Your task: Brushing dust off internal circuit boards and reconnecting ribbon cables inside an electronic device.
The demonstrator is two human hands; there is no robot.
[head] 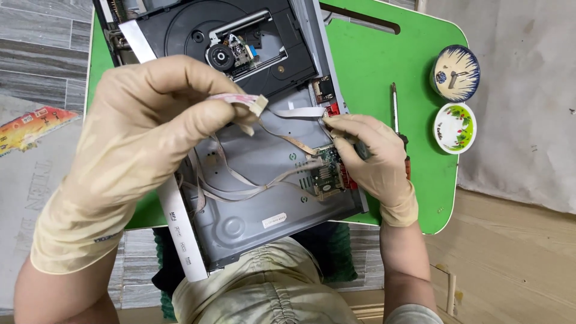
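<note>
An opened disc player (252, 216) with a grey metal chassis lies on a green table (384, 66). Its black disc drive (240, 42) sits at the far end. My left hand (132, 150), in a beige glove, pinches a bundle of flat ribbon cables (243, 102) and holds it above the chassis. My right hand (369, 159), also gloved, rests at the right edge of the chassis and grips a dark tool next to a small green circuit board (324, 174). More ribbon cables (240, 183) loop across the chassis floor to that board.
A screwdriver (396, 114) lies on the green table right of the player. Two small round bowls (455, 73) (455, 128) stand at the table's right edge. Tiled floor and a printed mat (36, 126) lie to the left.
</note>
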